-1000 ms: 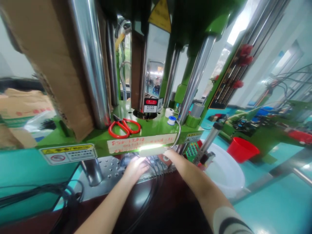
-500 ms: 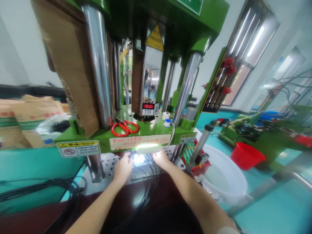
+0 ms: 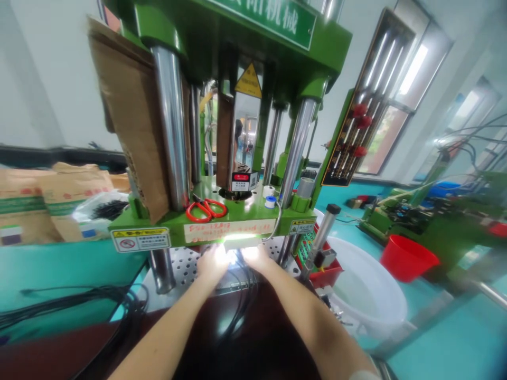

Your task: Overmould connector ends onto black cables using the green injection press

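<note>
Both my hands reach under the front edge of a green press (image 3: 229, 231), into the glare of a lamp (image 3: 241, 241). My left hand (image 3: 214, 262) is at the left side of a lit metal mould plate (image 3: 236, 285); its fingers are washed out by the light. Across the plate, my right hand (image 3: 255, 257) is beside several black cables (image 3: 246, 287), which run from the plate down over the dark red table edge. The lamp and glare hide the fingertips of both hands, so what they touch does not show.
Red-handled scissors (image 3: 206, 209) and a blue-rimmed spool (image 3: 270, 202) lie on the press ledge. A bundle of black cables (image 3: 79, 306) is at left. To the right stand a red bin (image 3: 327, 272), a white tub (image 3: 366, 285) and a red bucket (image 3: 407, 258).
My left hand has moved right and inward, closer to my right hand over the mould plate. My right hand has shifted slightly left and further under the lamp. The camera view has tilted up slightly.
</note>
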Action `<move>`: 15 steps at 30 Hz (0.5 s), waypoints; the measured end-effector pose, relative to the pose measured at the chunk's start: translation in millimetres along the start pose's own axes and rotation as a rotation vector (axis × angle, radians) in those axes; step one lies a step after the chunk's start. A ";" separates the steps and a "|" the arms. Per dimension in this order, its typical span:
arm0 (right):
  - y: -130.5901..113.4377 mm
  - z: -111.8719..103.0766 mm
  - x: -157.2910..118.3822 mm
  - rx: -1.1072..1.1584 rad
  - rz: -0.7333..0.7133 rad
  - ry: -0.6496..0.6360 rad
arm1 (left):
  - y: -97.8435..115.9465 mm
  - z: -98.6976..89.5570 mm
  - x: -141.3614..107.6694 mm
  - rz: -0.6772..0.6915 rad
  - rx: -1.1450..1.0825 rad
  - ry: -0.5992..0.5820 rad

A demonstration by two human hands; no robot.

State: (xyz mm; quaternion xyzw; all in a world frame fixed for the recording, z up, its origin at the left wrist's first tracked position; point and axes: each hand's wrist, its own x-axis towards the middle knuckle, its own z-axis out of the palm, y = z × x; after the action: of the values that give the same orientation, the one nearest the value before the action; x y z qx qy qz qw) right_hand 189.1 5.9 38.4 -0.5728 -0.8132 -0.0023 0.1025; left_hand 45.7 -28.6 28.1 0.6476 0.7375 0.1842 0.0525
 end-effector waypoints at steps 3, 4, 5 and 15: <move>-5.0 1.5 -3.6 -0.030 -0.034 0.021 | 4.4 5.3 -0.8 0.004 0.001 -0.027; -5.5 2.7 -4.3 -0.037 -0.036 0.026 | 4.4 7.2 -0.9 0.006 0.000 -0.030; -5.6 4.0 -4.7 -0.042 -0.037 0.032 | 3.8 8.9 -0.7 0.009 0.000 -0.028; -2.8 6.2 -0.9 -0.046 -0.096 0.086 | 7.0 9.2 0.6 0.018 -0.007 0.081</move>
State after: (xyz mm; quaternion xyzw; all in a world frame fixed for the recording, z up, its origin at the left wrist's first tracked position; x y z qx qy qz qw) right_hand 185.8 4.8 32.5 -0.5347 -0.8343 -0.0505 0.1242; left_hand 55.1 -25.5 22.0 0.6459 0.7326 0.2133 0.0229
